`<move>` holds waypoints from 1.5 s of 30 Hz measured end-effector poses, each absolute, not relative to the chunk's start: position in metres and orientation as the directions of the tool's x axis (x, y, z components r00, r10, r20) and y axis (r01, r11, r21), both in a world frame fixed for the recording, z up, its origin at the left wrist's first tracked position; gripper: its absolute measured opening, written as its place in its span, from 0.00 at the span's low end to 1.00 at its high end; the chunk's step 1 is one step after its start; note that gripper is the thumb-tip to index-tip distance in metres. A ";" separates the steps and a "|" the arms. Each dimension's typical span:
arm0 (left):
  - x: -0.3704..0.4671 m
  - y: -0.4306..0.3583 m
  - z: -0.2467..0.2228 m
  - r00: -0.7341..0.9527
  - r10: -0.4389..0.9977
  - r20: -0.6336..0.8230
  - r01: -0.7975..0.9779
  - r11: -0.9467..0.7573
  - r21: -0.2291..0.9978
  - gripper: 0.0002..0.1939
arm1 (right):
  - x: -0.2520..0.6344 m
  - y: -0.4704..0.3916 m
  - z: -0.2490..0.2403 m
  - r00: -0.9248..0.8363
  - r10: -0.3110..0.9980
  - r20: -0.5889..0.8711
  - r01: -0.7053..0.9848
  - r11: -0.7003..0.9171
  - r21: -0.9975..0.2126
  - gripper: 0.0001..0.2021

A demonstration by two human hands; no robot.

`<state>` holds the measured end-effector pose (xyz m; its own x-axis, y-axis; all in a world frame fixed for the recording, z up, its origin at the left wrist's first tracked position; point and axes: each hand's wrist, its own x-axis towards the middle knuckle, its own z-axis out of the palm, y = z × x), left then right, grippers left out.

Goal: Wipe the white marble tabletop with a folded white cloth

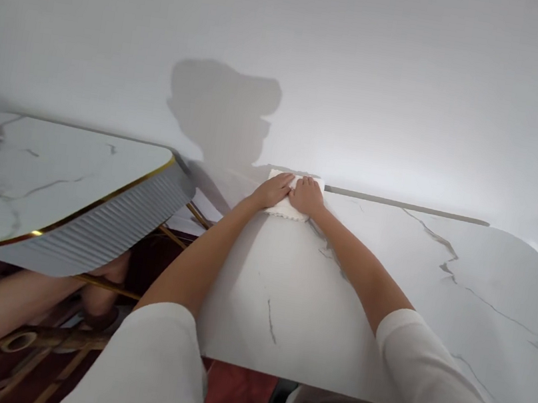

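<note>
Both my hands press down on a folded white cloth [288, 211] at the far edge of a white marble-patterned tabletop [285, 298], close to the wall. My left hand [275, 190] lies over the cloth's left part, fingers together and pointing right. My right hand [307, 195] grips the right part with its fingers bent over the cloth. The fingertips of the two hands nearly meet in the middle. Both arms are stretched far forward across the tabletop. The cloth's near edge looks scalloped.
Left stands another marble-patterned table [75, 179] with a gold trim and ribbed grey side [106, 238]. Below it show a person's bare limb [26, 300], gold-coloured bars and a bamboo frame [25, 343]. A pale wall [393, 78] rises behind, bearing a shadow.
</note>
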<state>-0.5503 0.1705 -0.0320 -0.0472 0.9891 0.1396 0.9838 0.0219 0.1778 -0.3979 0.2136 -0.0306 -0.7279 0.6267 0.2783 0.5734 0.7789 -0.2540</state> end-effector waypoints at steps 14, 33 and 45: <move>-0.570 0.022 -0.019 0.009 0.991 0.137 0.987 -0.030 0.155 0.33 | -0.410 0.075 -0.017 -0.765 0.571 0.297 0.464 0.809 -0.361 0.32; -0.441 -0.122 -0.015 0.062 0.995 0.074 0.994 -0.068 0.082 0.33 | -0.272 -0.059 -0.013 -0.828 0.488 0.277 0.373 0.847 -0.378 0.34; -0.461 0.009 -0.018 -0.038 0.995 0.090 0.983 0.021 0.182 0.31 | -0.308 0.067 -0.018 -0.807 0.566 0.169 0.436 0.763 -0.477 0.28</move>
<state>-0.4611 0.0085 -0.0177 -0.0384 0.9952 0.0904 0.9830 0.0214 0.1823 -0.3085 0.0672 -0.0176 -0.8068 0.5662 0.1688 0.4360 0.7633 -0.4767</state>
